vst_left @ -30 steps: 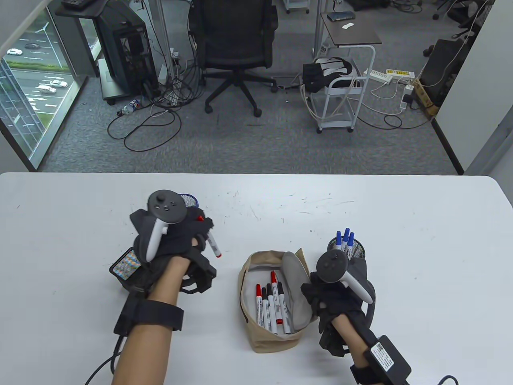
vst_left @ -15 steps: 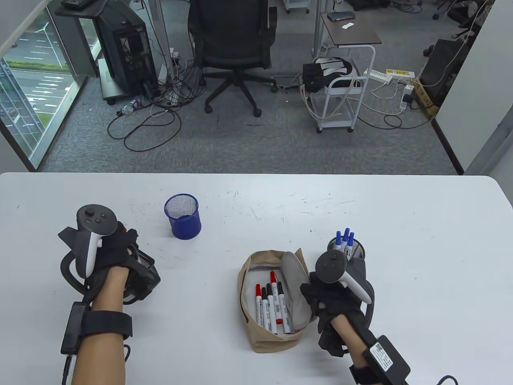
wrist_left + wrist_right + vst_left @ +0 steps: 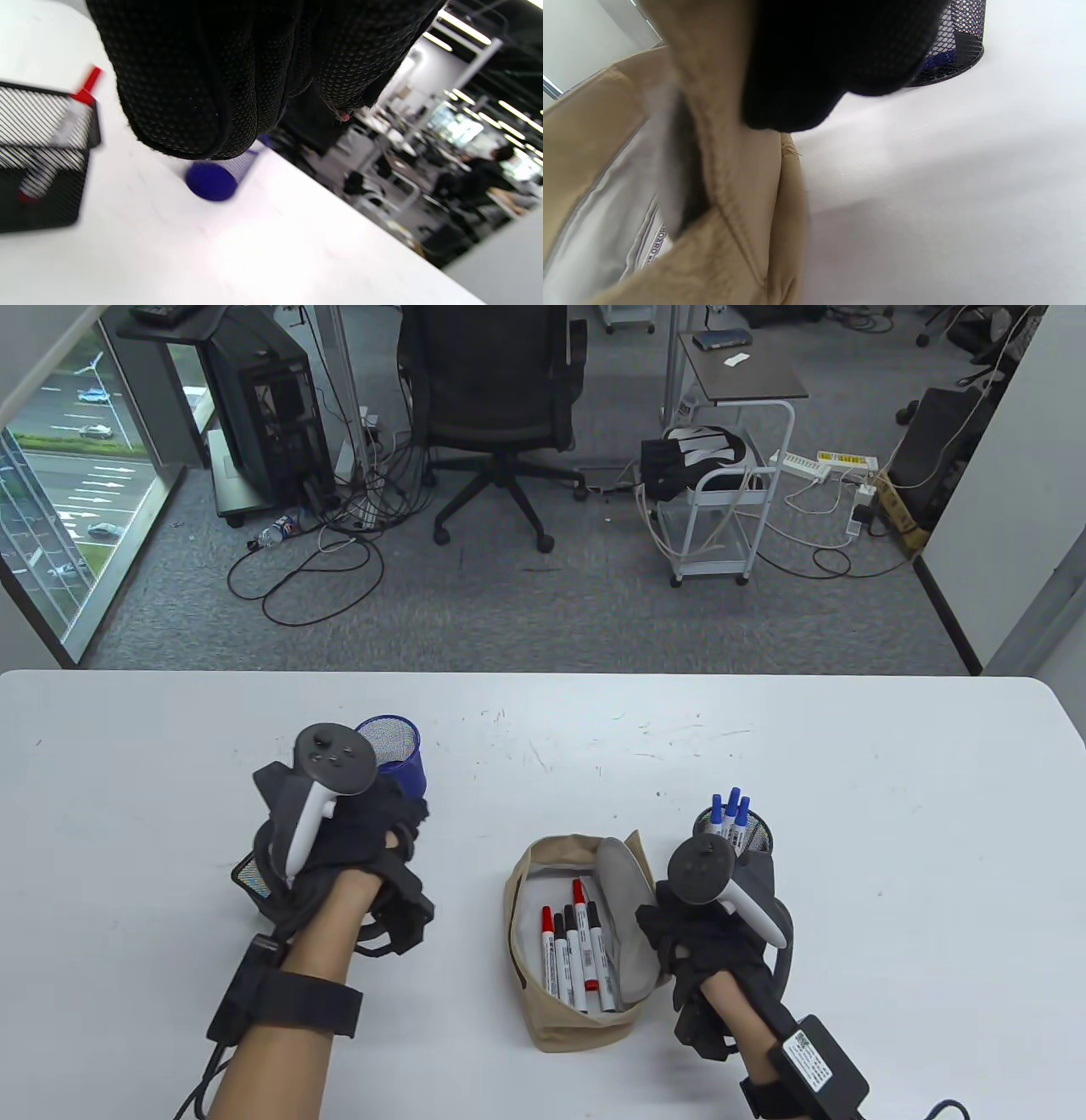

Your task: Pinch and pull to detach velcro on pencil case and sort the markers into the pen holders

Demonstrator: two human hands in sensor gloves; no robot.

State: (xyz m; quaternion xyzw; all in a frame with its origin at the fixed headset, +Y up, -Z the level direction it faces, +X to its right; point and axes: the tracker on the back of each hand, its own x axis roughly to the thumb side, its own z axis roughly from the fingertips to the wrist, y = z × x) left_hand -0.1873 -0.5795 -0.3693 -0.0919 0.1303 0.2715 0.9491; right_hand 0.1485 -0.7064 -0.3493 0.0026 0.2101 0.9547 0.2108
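The beige pencil case (image 3: 577, 1018) lies open mid-table with several red and black markers (image 3: 577, 950) inside. My right hand (image 3: 657, 925) grips its right edge; in the right wrist view a gloved finger (image 3: 814, 63) presses on the case's fabric (image 3: 734, 203). My left hand (image 3: 399, 819) hovers with loosely bent fingers (image 3: 254, 106) and holds nothing. It is above the black square mesh holder (image 3: 250, 878), which holds a red marker (image 3: 59, 131). Behind the hand stands the blue mesh holder (image 3: 399, 751). Blue markers (image 3: 730, 810) stand in the round black holder (image 3: 755, 836).
The white table (image 3: 848, 729) carries only the case and the three holders. Its far edge runs across the middle of the table view, with an office chair (image 3: 492, 407) and a white cart (image 3: 721, 517) on the floor beyond.
My left hand carried a red marker left to the black square holder, then swung back right without it. The right hand and the case have stayed put.
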